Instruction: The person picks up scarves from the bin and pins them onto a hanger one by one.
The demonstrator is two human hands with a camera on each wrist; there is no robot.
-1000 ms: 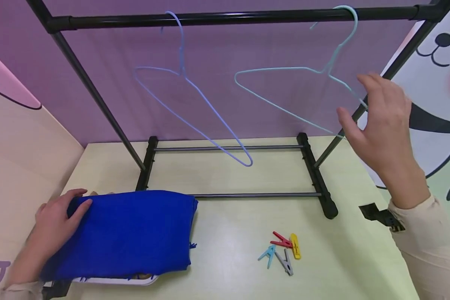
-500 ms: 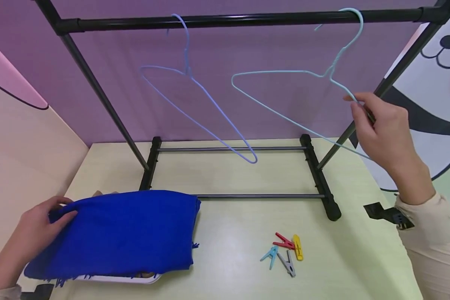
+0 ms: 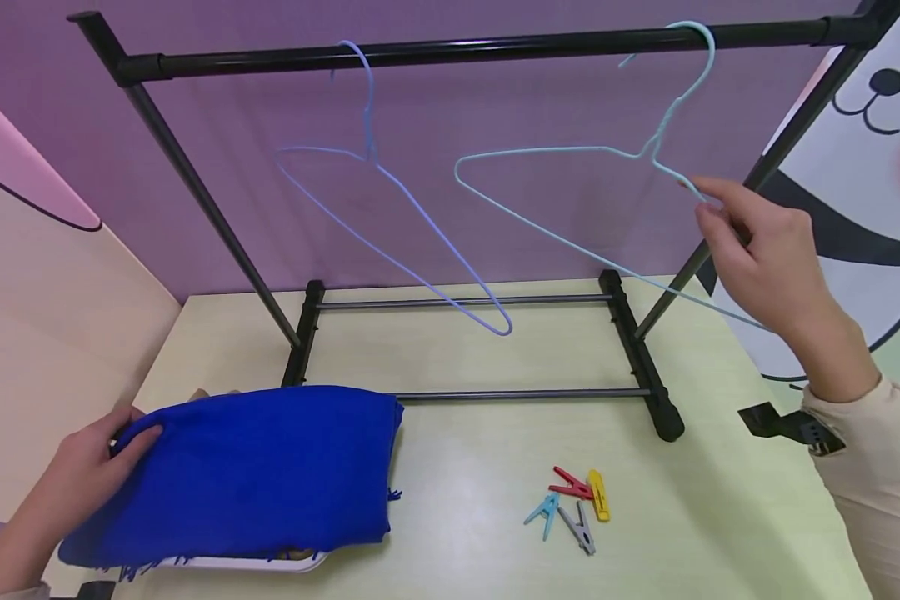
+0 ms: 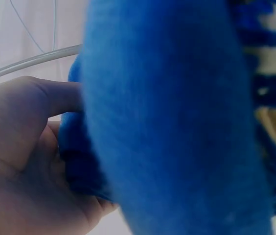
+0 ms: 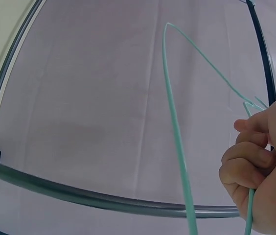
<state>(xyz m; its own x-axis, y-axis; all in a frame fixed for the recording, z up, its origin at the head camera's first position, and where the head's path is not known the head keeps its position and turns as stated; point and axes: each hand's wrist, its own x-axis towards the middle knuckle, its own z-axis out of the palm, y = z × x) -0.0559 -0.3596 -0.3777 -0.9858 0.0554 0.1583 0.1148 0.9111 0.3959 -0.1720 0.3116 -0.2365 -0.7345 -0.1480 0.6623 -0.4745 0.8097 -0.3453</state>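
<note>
My right hand [image 3: 776,258] pinches the shoulder of a mint-green wire hanger [image 3: 547,218], whose hook sits over the black top bar. In the right wrist view the fingers curl round the green wire [image 5: 250,210]. At the lower left, my left hand [image 3: 82,475] grips the left edge of a folded blue cloth [image 3: 247,475] with short fringes, thumb on top. The left wrist view shows the blue cloth [image 4: 172,117] large and close, partly covering the left hand [image 4: 25,161]. Under the cloth, the rim of a white tray [image 3: 270,564] shows.
A purple-blue wire hanger [image 3: 427,212] hangs on the left part of the black rack's top bar [image 3: 495,50]. Several clothespins [image 3: 576,510], in red, yellow, light blue and grey, lie on the pale table [image 3: 465,467]. A purple panel stands behind the rack.
My right hand has come down and taken hold of the green hanger's right shoulder, turning the hanger slightly. My left hand has shifted left, drawing the cloth's left edge outward.
</note>
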